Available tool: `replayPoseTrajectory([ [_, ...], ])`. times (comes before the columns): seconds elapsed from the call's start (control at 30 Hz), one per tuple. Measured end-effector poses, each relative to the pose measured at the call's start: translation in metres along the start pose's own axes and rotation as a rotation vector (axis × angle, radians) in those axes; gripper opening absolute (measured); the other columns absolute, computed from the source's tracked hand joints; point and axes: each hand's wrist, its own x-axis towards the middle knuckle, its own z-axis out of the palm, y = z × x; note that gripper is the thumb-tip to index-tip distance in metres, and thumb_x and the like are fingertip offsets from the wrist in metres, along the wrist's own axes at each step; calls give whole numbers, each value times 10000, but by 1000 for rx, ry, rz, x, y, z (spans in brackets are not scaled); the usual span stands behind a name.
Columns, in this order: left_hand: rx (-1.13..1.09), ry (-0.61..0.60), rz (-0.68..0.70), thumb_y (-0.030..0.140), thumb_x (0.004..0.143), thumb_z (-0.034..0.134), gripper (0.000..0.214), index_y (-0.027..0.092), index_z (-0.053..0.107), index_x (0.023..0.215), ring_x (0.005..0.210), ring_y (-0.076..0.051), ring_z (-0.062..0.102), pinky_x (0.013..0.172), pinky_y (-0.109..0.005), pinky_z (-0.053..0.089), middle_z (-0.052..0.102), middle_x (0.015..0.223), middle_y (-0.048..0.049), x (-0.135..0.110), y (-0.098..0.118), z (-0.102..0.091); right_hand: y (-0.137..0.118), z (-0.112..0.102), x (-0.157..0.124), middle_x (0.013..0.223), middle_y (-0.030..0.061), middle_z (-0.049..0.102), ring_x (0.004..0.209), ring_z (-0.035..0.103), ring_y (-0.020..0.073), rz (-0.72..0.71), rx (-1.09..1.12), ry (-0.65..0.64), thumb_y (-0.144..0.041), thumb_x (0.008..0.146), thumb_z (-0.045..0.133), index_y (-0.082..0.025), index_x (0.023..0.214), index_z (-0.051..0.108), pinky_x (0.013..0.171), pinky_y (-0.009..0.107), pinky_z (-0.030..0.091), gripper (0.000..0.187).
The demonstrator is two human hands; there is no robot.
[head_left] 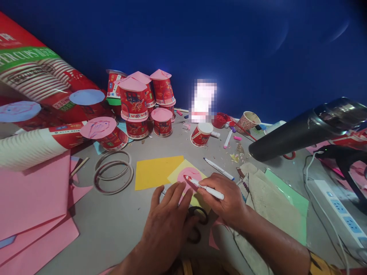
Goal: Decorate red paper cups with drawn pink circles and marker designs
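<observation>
My right hand (pixel 225 194) grips a white marker (pixel 210 189) with a red tip. The tip meets a pink paper circle (pixel 186 173) that lies on a pale yellow sheet (pixel 176 176). My left hand (pixel 172 214) rests with its fingers stretched out over the lower part of the circle, palm down. Black-handled scissors (pixel 203 214) lie beside and partly under this hand. Just beyond my right hand lies a blue-capped marker (pixel 218 168). A darker yellow sheet (pixel 155 173) is left of the circle.
Red paper cups (pixel 134 105) with pink tops stand stacked at the back. A single cup (pixel 201 134) stands nearer the middle. Tape rings (pixel 113 175) and pink sheets (pixel 31 202) lie left. A black cylinder (pixel 301 131), a cloth (pixel 269 198) and a power strip (pixel 338 210) occupy the right.
</observation>
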Motion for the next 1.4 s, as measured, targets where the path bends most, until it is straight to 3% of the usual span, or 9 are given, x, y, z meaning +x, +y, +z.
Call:
replayPoseTrajectory([
  [0.63, 19, -3, 24, 262, 949, 680, 410, 244, 609, 1352, 1278, -325, 639, 1079, -569, 399, 690, 1420, -114, 0, -2, 1, 2, 5, 1, 831, 36, 781, 720, 704, 179, -50, -34, -20, -243, 1054, 621, -210, 1034, 695, 690, 284, 548, 83],
  [1.4, 96, 91, 89, 275, 972, 631, 368, 220, 612, 1335, 1233, -314, 656, 1054, -521, 385, 714, 1373, -115, -2, -6, 4, -1, 2, -1, 822, 45, 779, 703, 708, 183, -51, -59, 4, -250, 1059, 619, -198, 1052, 678, 681, 285, 544, 79],
])
